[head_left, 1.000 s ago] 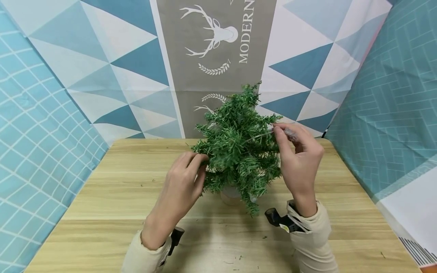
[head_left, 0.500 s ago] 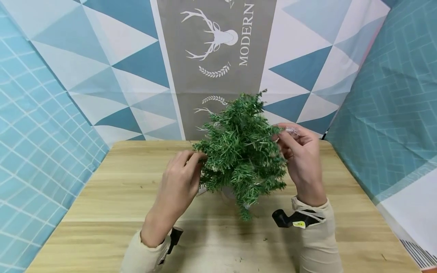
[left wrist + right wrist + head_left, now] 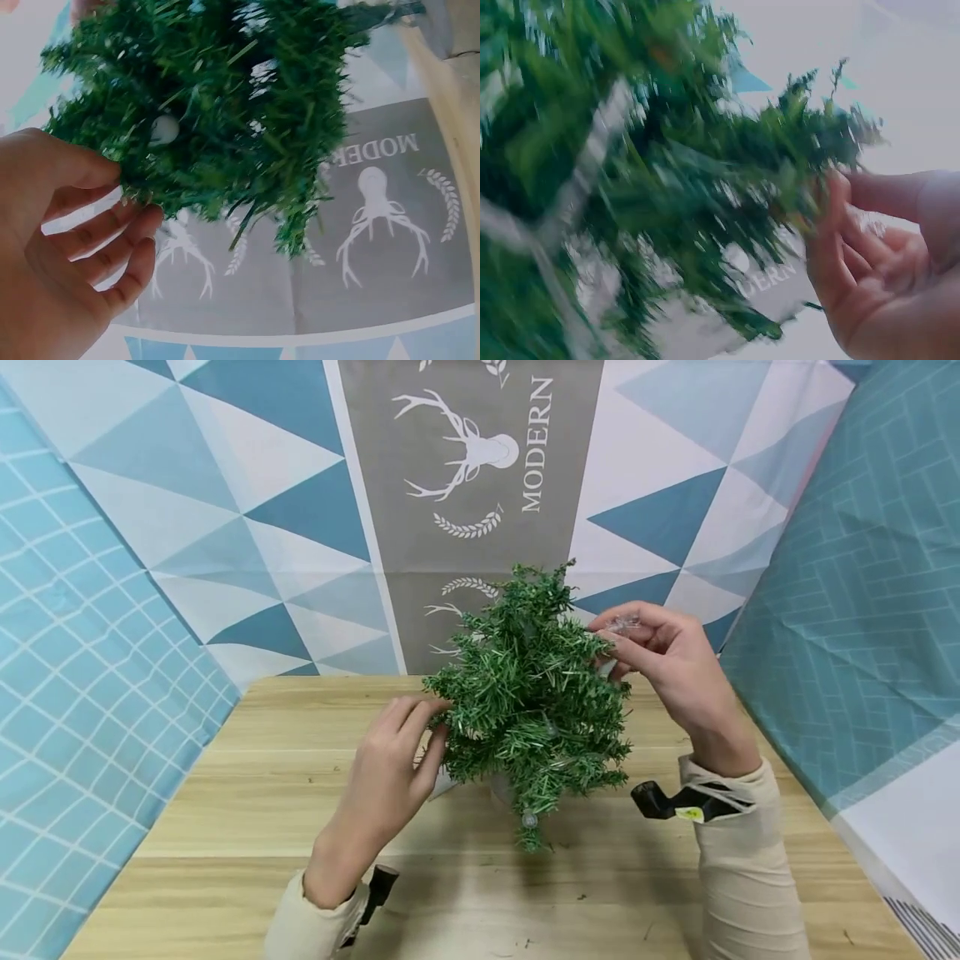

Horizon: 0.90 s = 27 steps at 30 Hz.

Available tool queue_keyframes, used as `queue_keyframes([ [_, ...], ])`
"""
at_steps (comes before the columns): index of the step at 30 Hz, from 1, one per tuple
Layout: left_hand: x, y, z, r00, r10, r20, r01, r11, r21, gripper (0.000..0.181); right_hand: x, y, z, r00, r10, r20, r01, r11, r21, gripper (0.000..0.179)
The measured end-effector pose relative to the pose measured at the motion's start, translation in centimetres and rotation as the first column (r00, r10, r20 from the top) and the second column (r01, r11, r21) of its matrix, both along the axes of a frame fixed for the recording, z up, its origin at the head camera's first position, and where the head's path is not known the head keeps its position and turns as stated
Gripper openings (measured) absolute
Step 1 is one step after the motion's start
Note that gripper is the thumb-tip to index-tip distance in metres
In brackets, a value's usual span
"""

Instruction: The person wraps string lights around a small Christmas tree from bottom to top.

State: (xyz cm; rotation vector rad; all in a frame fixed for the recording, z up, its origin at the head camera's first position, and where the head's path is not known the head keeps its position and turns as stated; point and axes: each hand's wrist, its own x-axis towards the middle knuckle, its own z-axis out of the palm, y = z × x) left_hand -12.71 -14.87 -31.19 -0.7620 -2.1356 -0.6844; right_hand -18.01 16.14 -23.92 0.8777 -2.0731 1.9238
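Note:
A small green artificial Christmas tree (image 3: pixel 525 710) stands mid-table in a pale pot (image 3: pixel 501 787), mostly hidden by branches. My left hand (image 3: pixel 390 768) pinches a branch tip at the tree's left side; thumb and fingertips meet the needles in the left wrist view. At the upper right of the tree, my right hand (image 3: pixel 675 668) holds a bundle of clear string lights (image 3: pixel 624 623), its fingertips at a branch end. One round bulb (image 3: pixel 529 819) shows on the low front branch, and a white bulb (image 3: pixel 165 129) sits among the needles. The right wrist view is blurred.
The wooden table (image 3: pixel 247 793) has a few loose needles scattered on it. Patterned cloth walls (image 3: pixel 285 527) enclose the back and sides. A white flat piece (image 3: pixel 442 783) lies partly behind the pot's left side.
The tree has turned slightly, bringing the low front branch leftward. My right hand has reached farther behind the right branches, and the taut strand it held is now hidden. My left hand has barely moved.

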Motion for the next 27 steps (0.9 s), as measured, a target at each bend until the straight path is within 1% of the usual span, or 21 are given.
queue_keyframes([
  [2,0.2,-0.4,0.8,1.0,-0.025,-0.019,0.026,0.999,0.046,0.021,-0.3,0.0,0.6,0.998,0.022,-0.055,-0.018,0.997,0.079,0.018],
  [3,0.2,-0.6,1.3,0.999,-0.037,-0.036,0.039,0.997,0.071,0.021,-0.4,-0.2,0.7,0.996,0.017,-0.089,-0.007,0.994,0.109,0.018],
  [5,0.1,-0.6,2.7,0.996,-0.06,-0.066,0.067,0.991,0.112,0.022,-0.6,-0.6,1.0,0.984,-0.006,-0.177,0.032,0.989,0.142,0.017],
  [7,-0.2,-0.2,4.4,0.992,-0.1,-0.075,0.11,0.984,0.141,0.026,-0.6,-1.1,1.0,0.972,-0.014,-0.234,0.039,0.994,0.102,0.015],
  [8,-0.5,0.2,5.3,0.989,-0.133,-0.06,0.14,0.979,0.147,0.03,-0.6,-1.4,1.0,0.969,-0.016,-0.247,0.035,0.997,0.069,0.014],
  [9,-0.9,0.7,6.1,0.985,-0.169,-0.029,0.171,0.975,0.142,0.035,-0.6,-1.6,0.9,0.967,-0.014,-0.254,0.023,0.999,0.035,0.014],
  [10,-1.3,1.3,6.9,0.979,-0.205,0.009,0.202,0.97,0.137,0.041,-0.6,-1.8,0.7,0.969,0.005,-0.246,-0.007,1.0,-0.008,0.013],
  [12,-2.4,2.5,8.0,0.96,-0.257,0.111,0.244,0.962,0.121,0.052,-0.6,-2.3,0.2,0.978,0.038,-0.204,-0.058,0.994,-0.095,0.012],
  [14,-3.5,3.6,8.8,0.936,-0.28,0.213,0.263,0.959,0.103,0.055,-0.6,-2.5,-0.2,0.987,0.025,-0.158,-0.048,0.988,-0.145,0.012],
  [15,-4.0,4.0,9.0,0.926,-0.281,0.253,0.264,0.959,0.099,0.054,-0.6,-2.6,-0.4,0.99,0.017,-0.139,-0.038,0.987,-0.154,0.013],
  [17,-4.9,4.4,9.4,0.906,-0.283,0.314,0.259,0.959,0.118,0.047,-0.7,-2.8,-0.3,0.995,-0.001,-0.1,-0.015,0.987,-0.16,0.015],
  [20,-5.5,4.4,9.9,0.876,-0.323,0.359,0.271,0.944,0.187,0.035,-1.0,-3.1,0.3,0.998,-0.009,-0.062,0.0,0.988,-0.153,0.021],
  [22,-5.7,4.1,10.3,0.862,-0.344,0.372,0.279,0.935,0.219,0.03,-1.4,-3.4,0.8,0.999,0.027,-0.038,-0.034,0.983,-0.179,0.024],
  [23,-5.7,4.1,10.4,0.857,-0.356,0.372,0.287,0.93,0.228,0.029,-1.7,-3.5,1.1,0.998,0.049,-0.025,-0.053,0.979,-0.198,0.025],
  [25,-5.8,4.0,10.6,0.85,-0.378,0.366,0.309,0.922,0.234,0.027,-2.2,-3.8,1.7,0.994,0.111,0.021,-0.102,0.958,-0.268,0.026],
  [27,-6.0,4.2,10.6,0.849,-0.385,0.361,0.322,0.92,0.222,0.026,-2.7,-4.1,2.0,0.986,0.151,0.068,-0.12,0.934,-0.337,0.023],
])
